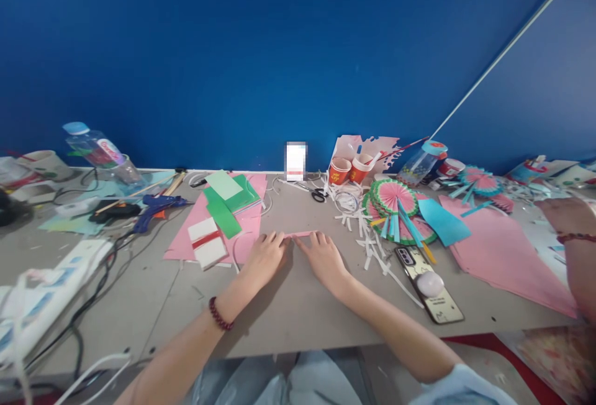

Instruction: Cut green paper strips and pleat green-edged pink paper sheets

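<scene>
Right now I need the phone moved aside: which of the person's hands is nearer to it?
Right. The right hand rests on the pink paper strip, just left of the phone; the left hand lies farther left.

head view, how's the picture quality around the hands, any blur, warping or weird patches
Head view: even soft light, faint shadows under the left hand and right hand on the pink paper strip; centre fairly sharp; strong wide-angle warping bends the table edge and stretches the power strip at the side; a small pixelated patch sits against the blue wall.
</scene>
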{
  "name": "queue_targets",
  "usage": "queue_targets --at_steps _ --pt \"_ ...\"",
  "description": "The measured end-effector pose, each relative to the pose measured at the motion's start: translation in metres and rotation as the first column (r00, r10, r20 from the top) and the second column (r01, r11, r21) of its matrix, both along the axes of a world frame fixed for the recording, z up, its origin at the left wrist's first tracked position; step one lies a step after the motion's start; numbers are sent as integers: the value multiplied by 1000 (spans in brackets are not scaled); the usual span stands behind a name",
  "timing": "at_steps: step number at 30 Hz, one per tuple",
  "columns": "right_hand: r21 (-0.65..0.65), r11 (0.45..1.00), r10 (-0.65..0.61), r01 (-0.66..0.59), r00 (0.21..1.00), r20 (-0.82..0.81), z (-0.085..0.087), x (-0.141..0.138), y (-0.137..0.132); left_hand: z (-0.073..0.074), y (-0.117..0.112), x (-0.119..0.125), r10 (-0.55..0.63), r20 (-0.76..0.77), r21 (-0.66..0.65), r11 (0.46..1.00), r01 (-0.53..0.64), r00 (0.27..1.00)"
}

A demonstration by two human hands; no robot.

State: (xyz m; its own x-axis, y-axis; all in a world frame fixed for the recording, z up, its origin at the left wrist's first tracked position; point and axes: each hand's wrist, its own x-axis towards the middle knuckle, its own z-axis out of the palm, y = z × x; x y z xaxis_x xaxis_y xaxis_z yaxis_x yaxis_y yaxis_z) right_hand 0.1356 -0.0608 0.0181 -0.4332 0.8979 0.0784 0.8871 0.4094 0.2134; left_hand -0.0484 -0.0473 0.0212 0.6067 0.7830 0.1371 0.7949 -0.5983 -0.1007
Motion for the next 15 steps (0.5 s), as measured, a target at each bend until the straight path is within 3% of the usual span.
queue_targets --at_steps 6,15 --pt "-24 1000 -15 16 1000 16 5 -2 -1 -1 2 -2 -12 34 9 1000 11 999" --pt "-14 1000 -5 5 1000 25 3 1 0 9 28 -32 -70 231 -169 979 111 970"
